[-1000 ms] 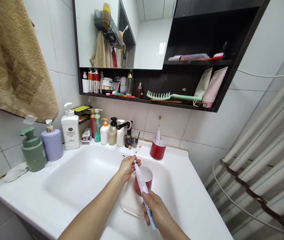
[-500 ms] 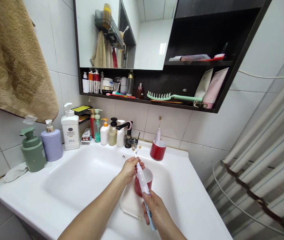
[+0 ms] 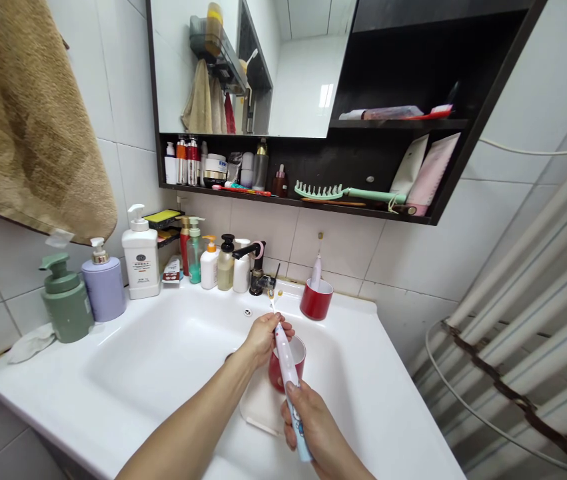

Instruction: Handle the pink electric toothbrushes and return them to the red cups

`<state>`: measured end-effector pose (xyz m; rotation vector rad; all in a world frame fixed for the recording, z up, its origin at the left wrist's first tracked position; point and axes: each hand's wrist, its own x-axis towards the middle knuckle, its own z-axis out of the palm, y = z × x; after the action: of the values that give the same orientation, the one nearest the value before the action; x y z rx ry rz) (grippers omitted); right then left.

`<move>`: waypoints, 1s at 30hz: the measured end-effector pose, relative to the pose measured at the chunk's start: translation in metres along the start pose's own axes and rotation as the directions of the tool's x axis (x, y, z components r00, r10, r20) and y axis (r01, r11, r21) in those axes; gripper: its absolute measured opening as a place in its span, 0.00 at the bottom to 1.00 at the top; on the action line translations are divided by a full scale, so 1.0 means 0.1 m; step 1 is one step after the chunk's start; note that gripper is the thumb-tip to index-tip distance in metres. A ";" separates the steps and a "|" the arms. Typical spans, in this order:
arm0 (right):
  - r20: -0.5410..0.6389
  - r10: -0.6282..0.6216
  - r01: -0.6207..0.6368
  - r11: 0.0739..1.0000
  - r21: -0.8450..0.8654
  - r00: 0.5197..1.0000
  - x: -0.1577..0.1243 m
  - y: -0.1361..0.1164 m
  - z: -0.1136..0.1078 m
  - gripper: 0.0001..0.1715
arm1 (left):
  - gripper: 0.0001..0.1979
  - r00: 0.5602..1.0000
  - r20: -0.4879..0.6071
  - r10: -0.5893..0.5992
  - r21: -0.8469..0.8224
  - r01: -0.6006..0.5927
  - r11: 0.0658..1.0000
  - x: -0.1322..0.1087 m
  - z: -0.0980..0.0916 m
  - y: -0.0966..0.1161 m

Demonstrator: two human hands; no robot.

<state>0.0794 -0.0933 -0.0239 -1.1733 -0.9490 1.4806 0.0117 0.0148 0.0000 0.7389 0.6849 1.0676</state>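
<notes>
Bare arms are filling the lower part of the frame, a person's slim left forearm [image 3: 190, 413] and right forearm [image 3: 340, 450] narrowing toward the wrists and running uncovered to the picture's bottom edge. The left hand [image 3: 263, 340] and right hand [image 3: 308, 427] are showing slender fingers [image 3: 296, 417], with the skin smooth and nothing worn visible on either arm.
</notes>
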 end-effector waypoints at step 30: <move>-0.285 -0.489 0.317 0.816 -0.483 0.824 1.06 -0.32 -0.28 0.12 | 0.13 0.919 0.358 0.163 0.932 -0.361 -0.009 -0.27 -0.25 -0.29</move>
<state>0.1082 0.0168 -0.0216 -1.3948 -1.1728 0.6600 -0.0021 -0.0143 -0.0341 2.3189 1.2050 0.6687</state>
